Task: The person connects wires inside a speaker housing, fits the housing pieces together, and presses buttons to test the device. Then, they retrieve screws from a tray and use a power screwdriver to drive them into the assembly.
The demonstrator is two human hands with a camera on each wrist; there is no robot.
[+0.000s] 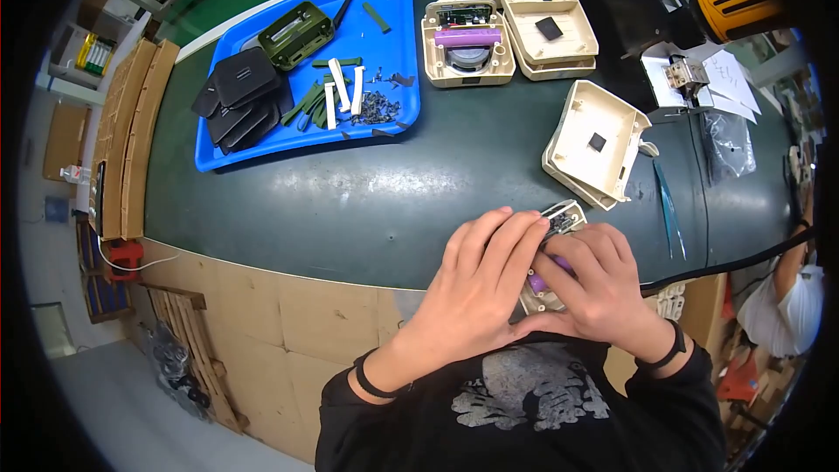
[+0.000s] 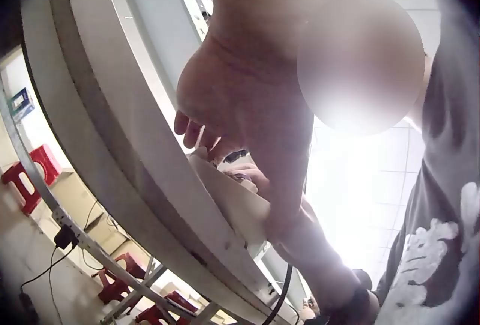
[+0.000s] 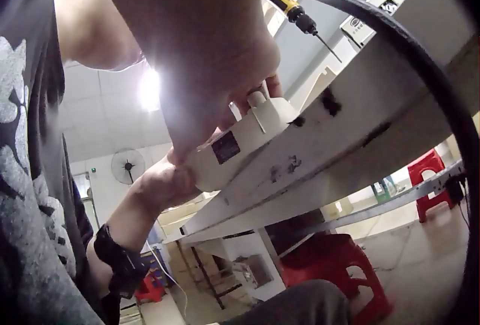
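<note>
Both hands are on a cream plastic housing (image 1: 572, 215) at the table's front edge. Inside it show a circuit board and a purple wrapped cylinder (image 1: 544, 278), partly covered by fingers. My left hand (image 1: 485, 284) grips the housing from the left, its fingers lying over the far end. My right hand (image 1: 599, 284) holds the right side, fingers curled over the purple cylinder. From below, the right wrist view shows the housing's outer face (image 3: 251, 139) with a dark square label, tilted against the table edge. In the left wrist view, the hand (image 2: 247, 107) hides most of the housing.
A blue tray (image 1: 306, 153) with black covers, green straps and small dark parts lies at the left. Open cream shells (image 1: 603, 135) and filled housings (image 1: 468, 70) sit behind the hands. Tweezers (image 1: 669, 210), a cable and a yellow-black tool (image 1: 738, 4) are at the right.
</note>
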